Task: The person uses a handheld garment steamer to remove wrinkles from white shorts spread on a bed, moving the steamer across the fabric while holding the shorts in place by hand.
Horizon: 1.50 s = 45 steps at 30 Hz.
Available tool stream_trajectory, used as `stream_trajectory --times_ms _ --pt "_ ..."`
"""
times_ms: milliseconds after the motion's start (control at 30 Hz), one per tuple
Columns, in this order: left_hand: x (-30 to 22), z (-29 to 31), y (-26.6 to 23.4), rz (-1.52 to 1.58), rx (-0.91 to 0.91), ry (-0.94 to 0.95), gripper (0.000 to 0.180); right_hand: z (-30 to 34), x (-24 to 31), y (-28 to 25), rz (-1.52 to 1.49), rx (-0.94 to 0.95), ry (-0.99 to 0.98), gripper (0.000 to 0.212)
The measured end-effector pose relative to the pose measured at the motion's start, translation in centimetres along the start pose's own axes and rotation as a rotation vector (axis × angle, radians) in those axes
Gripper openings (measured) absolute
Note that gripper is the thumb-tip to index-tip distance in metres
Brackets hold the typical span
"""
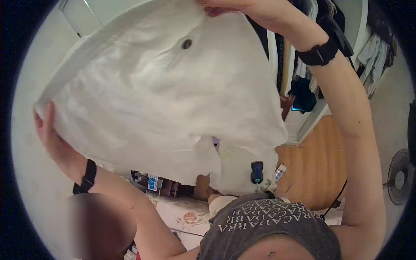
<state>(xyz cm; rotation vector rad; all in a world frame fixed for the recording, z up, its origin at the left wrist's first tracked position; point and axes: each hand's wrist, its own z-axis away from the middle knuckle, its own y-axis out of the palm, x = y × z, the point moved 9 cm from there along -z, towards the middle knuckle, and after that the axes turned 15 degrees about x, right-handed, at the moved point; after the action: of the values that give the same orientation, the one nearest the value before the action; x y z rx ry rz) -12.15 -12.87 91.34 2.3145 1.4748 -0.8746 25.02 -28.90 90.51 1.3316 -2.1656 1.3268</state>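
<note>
A white cloth garment (pixel 164 91) is stretched up in front of me, covering much of the view. It has a thick band along its upper left edge and a dark round button (pixel 186 44) near the top. My left hand (pixel 50 128) grips the band's lower left end, fingers closed around the cloth. At the top, my right hand (pixel 227 6) pinches the other end; part of that hand is cut off by the picture's edge. The garment's lower part hangs loose, and I cannot tell its exact kind.
On the right, an open wardrobe (pixel 299 125) holds hanging clothes. A fan (pixel 398 177) stands at the far right, by the wooden floor (pixel 318 151). Below lies a flowered bed sheet (pixel 186 216). A small dark blue device (pixel 257 172) with a green light shows beneath the garment.
</note>
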Motion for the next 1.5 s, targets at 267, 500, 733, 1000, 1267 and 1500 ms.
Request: stream_trajectory --times_ms 267,500,733,1000,1267,1500 --pt "-4.3 -4.3 7.5 -0.518 0.337 0.157 0.028 1.8 2.4 -9.2 0.01 -0.205 0.054 0.029" --pt "4.8 -1.1 13.4 -0.538 0.737 -0.126 0.02 5.6 2.3 -9.3 0.152 -0.358 0.127 0.024" --pt "14.2 -6.1 10.5 -1.008 0.246 -0.144 0.023 2.3 -1.8 -2.5 0.163 -0.255 0.35 0.026" --pt "15.5 -3.4 17.9 0.618 0.491 -0.385 0.029 -4.8 -1.9 5.9 0.267 -0.058 0.037 0.058" --pt "11.0 -2.1 19.8 0.878 0.64 -0.385 0.053 -9.1 -6.8 5.7 0.132 0.228 0.267 0.067" --pt "19.7 2.0 12.7 -0.543 0.537 -0.618 0.048 -10.8 -2.2 -1.9 0.359 -0.196 0.047 0.041"
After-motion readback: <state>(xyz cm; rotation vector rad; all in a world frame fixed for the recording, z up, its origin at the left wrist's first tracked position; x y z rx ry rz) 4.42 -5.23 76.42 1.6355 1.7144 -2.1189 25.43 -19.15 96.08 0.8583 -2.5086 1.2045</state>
